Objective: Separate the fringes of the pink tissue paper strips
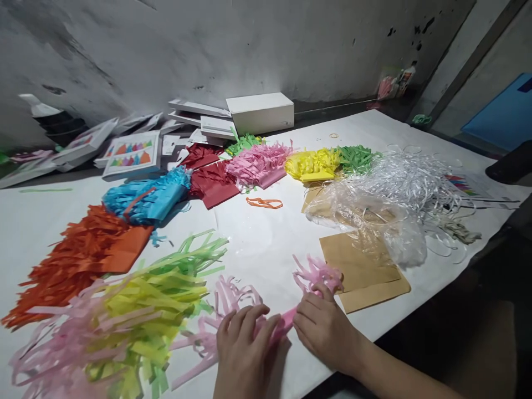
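Observation:
Both of my hands grip a pink tissue-paper tassel (287, 318) with a rolled middle and fringed ends. My left hand (246, 338) has its fingers curled over one side of the roll, and fringe strips spread out past it to the left. My right hand (322, 327) pinches the roll's other side, with pink fringe (318, 275) sticking up beyond the fingers. Left of my hands lie fringed strips in yellow (153, 313), pale pink (70, 343) and green (203, 249). Brown paper envelopes (374, 277) sit just beyond my right hand.
Stacks of fringed paper in orange (78, 260), blue (147, 194), dark red (214, 183), pink (260, 163), yellow (313, 165) and green (357, 159) arc across the table. White string (409, 177) and clear plastic (399, 238) lie right. White boxes (261, 113) stand along the wall.

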Tool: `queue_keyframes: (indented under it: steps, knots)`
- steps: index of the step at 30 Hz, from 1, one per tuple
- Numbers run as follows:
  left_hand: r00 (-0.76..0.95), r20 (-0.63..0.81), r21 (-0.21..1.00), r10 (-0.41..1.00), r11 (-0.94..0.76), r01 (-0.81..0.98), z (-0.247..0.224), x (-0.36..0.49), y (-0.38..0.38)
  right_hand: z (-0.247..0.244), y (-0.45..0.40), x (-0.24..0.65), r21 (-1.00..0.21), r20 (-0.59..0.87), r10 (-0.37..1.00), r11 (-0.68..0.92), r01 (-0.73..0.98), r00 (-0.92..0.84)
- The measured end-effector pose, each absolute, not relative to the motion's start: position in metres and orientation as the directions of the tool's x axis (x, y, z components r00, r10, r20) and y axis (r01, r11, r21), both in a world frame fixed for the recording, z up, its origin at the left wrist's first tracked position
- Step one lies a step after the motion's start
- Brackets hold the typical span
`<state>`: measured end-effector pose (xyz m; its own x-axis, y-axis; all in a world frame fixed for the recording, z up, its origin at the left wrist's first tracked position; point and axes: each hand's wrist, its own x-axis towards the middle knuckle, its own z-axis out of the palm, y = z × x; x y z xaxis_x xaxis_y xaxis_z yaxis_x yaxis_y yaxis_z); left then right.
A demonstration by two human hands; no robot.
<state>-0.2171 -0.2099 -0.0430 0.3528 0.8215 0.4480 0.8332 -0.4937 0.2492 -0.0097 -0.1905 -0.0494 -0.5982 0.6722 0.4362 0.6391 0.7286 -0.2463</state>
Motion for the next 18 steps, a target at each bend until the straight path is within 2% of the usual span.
queue_keyframes:
  steps: [2, 8, 15, 18]
  knots:
    - [0.354, 0.458, 0.299, 0.815, -0.516, 0.803, -0.044, -0.215, -0.212, -0.048, -0.192, -0.012, -0.267, 0.41, 0.684, 0.723, 0.637, -0.604]
    - [0.332, 0.405, 0.446, 0.852, -0.501, 0.742, -0.05, -0.219, -0.212, -0.047, -0.193, -0.011, -0.182, 0.402, 0.619, 0.776, 0.604, -0.675]
    - [0.383, 0.357, 0.37, 0.852, -0.505, 0.78, -0.046, -0.229, -0.22, -0.052, -0.188, 0.022, -0.31, 0.423, 0.716, 0.691, 0.653, -0.556]
    - [0.351, 0.284, 0.309, 0.892, -0.432, 0.848, -0.043, -0.225, -0.219, -0.053, -0.192, 0.015, -0.302, 0.4, 0.777, 0.613, 0.73, -0.487]
